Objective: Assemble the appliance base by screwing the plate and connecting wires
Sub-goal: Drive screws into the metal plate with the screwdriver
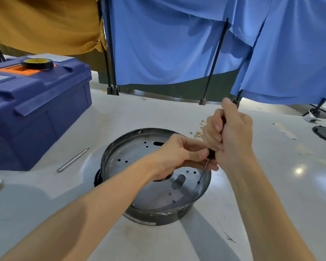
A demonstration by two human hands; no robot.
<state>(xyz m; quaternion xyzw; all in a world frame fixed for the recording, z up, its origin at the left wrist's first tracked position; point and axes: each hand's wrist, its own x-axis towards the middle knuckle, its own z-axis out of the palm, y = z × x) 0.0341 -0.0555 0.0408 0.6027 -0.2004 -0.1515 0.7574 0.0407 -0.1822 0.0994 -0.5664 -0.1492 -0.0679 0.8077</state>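
On the white desk point(158, 242) the right hand point(231, 132) grips a screwdriver point(205, 164), the left hand point(181, 157) pinches its shank, driving a screw into the plate point(158, 196); wiring seems undone.

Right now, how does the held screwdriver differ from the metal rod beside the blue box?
The screwdriver stands tilted, tip on the plate; the metal rod lies flat on the table. The right hand and left hand hold the screwdriver; the metal rod is untouched. The screwdriver has a black handle; the metal rod none. Both are slim.
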